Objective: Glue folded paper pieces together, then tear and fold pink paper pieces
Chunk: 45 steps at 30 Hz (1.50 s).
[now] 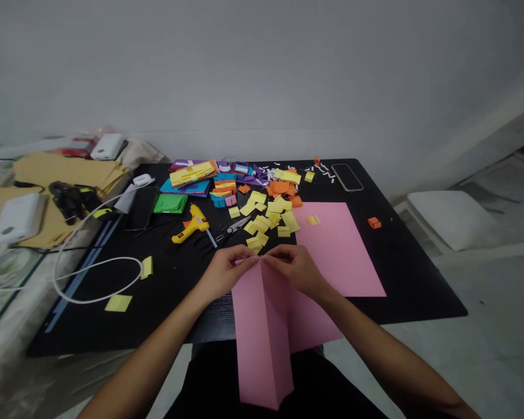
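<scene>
A pink paper strip with a crease down its length hangs over the table's front edge. My left hand pinches its top end from the left, and my right hand pinches the same end from the right, the fingertips nearly touching. Under and beyond my right hand lies a larger pink sheet, with one small yellow piece on it. Just past my hands is a loose heap of folded yellow paper pieces. Scissors lie at the heap's left side.
A yellow glue gun rests left of the scissors on the black table. Stacked coloured papers stand at the back. A phone lies at the back right. A white cable loops over the left side.
</scene>
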### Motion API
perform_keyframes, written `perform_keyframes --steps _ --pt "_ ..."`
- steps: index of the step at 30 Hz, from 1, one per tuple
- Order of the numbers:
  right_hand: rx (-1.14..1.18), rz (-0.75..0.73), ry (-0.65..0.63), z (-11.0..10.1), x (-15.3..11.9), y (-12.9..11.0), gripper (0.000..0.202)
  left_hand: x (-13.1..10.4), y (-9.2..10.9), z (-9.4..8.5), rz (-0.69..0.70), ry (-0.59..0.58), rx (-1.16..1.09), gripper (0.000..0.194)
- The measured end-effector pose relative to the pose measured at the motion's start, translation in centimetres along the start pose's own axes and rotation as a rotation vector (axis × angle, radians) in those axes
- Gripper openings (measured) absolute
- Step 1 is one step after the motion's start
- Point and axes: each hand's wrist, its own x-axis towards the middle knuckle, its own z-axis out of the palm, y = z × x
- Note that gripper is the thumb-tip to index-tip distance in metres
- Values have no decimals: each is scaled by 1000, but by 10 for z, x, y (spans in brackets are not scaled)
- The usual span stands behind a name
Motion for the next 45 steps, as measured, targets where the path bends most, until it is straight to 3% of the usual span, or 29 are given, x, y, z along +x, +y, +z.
perform_keyframes --steps 6,9,12,14,16,18,21,24,33,37,39,42,45 --pt "54 27 65 -4 0 0 20 -4 1 -6 -59 65 -24 33" --pt "258 183 75 -3 -1 3 30 -6 0 -6 -76 116 -60 35" --pt "543 389 -57 0 -6 8 42 -6 -1 -5 -90 193 -125 35" --pt "643 446 -142 3 -10 11 41 -7 0 -3 -115 252 -220 35" --pt "634 425 -112 6 -14 13 42 -10 1 1 -172 327 -401 38" --pt "547 345 -1 8 -18 12 43 -16 1 8 -251 371 -629 45" --pt "347 202 133 9 -21 8 43 -29 0 21 -337 292 -829 41" --pt "186 109 176 7 -23 5 41 -39 -4 31 -331 226 -764 43" --pt "103 58 235 3 -28 0 32 -35 -11 21 -120 490 -316 53" --pt "223 97 302 6 -29 4 37 -36 -15 18 -88 558 -223 52" --pt "432 180 231 10 -30 7 35 -35 -18 18 -77 576 -194 50" --pt "746 358 -27 20 -33 11 38 -33 -20 19 -67 594 -155 49" --pt "814 498 -171 28 -37 10 42 -30 -16 19 -94 605 -212 50"
